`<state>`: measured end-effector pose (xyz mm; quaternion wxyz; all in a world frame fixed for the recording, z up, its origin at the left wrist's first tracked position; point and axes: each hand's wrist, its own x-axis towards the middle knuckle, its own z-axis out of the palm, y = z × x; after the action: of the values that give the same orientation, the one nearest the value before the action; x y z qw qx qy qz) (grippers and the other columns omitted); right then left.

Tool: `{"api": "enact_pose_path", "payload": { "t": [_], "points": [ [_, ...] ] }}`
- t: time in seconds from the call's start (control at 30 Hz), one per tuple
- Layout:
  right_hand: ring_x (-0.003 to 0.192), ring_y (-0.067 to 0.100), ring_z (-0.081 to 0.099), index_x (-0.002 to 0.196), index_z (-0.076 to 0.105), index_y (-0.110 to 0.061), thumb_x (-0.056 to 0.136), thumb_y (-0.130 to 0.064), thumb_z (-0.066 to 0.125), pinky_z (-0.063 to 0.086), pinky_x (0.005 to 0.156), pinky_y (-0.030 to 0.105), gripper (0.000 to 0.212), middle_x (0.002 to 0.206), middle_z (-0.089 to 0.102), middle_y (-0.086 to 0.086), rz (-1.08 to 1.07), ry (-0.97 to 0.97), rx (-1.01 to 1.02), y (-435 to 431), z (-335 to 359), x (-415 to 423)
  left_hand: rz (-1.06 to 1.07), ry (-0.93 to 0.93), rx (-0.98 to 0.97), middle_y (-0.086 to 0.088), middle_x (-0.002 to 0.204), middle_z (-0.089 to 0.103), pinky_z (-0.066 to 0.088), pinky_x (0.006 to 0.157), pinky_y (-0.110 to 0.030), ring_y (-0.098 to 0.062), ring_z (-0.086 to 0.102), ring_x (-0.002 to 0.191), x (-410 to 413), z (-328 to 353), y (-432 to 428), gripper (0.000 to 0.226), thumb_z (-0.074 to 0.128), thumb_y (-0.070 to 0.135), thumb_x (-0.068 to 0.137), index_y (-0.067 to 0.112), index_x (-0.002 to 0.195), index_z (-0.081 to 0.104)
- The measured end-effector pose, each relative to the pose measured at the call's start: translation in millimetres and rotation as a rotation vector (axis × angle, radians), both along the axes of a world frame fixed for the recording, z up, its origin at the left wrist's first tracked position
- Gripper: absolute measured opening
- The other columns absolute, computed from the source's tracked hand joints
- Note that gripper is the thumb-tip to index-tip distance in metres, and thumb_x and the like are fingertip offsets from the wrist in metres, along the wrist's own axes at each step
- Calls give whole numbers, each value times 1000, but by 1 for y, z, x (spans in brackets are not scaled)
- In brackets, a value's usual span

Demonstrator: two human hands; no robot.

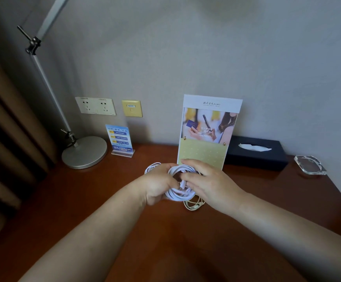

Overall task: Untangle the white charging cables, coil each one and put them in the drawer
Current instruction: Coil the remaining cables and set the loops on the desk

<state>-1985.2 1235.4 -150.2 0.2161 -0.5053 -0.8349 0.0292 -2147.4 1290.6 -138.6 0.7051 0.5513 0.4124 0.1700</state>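
A coil of white charging cable (177, 193) is held between both hands just above the brown desk (96, 204). My left hand (158, 185) grips the coil's left side, with loose white loops (151, 166) poking out behind its fingers. My right hand (208, 184) covers the coil's right side, its thumb and forefinger pinching a white plug end at the coil's middle. A thinner cream cable (194, 205) lies in loops on the desk under my right hand. No drawer is in view.
A silver desk lamp base (84, 152) stands at the back left, beside a small blue sign (119, 140). A tall printed card stand (208, 131), a black tissue box (257, 152) and a glass ashtray (310, 164) line the wall. The desk's right edge slopes near the ashtray.
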Motion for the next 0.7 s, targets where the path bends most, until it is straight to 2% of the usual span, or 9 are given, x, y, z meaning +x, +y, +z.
{"api": "enact_pose_path", "payload": {
  "t": [0.07,0.1,0.23,0.33,0.4,0.47,0.57,0.63,0.7],
  "points": [
    [97,26,67,87,69,-13,87,-26,43,55,79,31,29,118,65,10,-2,-19,71,3,2,-3,-70,40,-38,-8,88,67,57,57,-31,-23,68,79,1,-1,-3,46,51,-21,76,11,108,59],
    [95,26,67,83,69,-13,86,-28,43,53,80,30,31,115,67,9,-4,7,87,3,5,-4,-60,49,-41,-7,87,67,57,57,-32,-22,68,79,2,-2,-4,45,51,-21,76,12,104,60],
    [99,17,51,83,68,-8,89,-26,48,41,83,22,27,110,65,8,18,144,182,1,12,-10,103,67,-65,-4,62,63,55,55,-31,-17,65,57,10,-8,-1,36,41,-17,80,14,81,60],
    [89,16,49,84,68,-2,94,-23,46,40,80,22,32,95,66,9,75,150,354,-1,13,-13,118,134,-50,-9,77,57,53,54,-28,-20,59,69,19,-11,-4,26,39,1,87,17,78,57],
    [88,15,51,85,68,-1,98,-27,40,42,79,23,40,91,67,9,37,205,409,-3,9,-13,128,178,-37,-3,66,62,49,47,-21,-14,62,59,24,-11,-8,28,40,-5,85,16,75,56],
    [81,11,52,82,67,-2,96,-28,43,42,71,20,38,81,66,4,-83,279,425,-3,4,-12,173,184,-17,3,52,62,48,43,-21,-12,61,48,27,-12,-11,33,41,-13,80,15,70,55],
    [61,10,45,73,60,-4,93,-21,53,33,56,20,27,60,50,-11,-379,583,201,6,2,-13,318,173,200,-5,63,62,49,52,-27,-22,59,57,32,-21,-13,37,36,-15,74,15,65,57],
    [60,17,53,75,65,-4,94,-18,54,40,59,31,26,62,61,-1,-512,816,-35,16,0,-13,348,195,430,-1,66,60,44,53,-24,-20,56,60,32,-30,-16,39,34,-16,69,16,67,57],
    [68,32,61,69,67,-6,93,-18,56,47,66,35,29,70,67,16,-550,915,-144,26,-8,-12,335,227,554,5,70,59,42,56,-19,-13,56,66,28,-39,-22,40,36,-16,69,15,78,59]
  ]
}}
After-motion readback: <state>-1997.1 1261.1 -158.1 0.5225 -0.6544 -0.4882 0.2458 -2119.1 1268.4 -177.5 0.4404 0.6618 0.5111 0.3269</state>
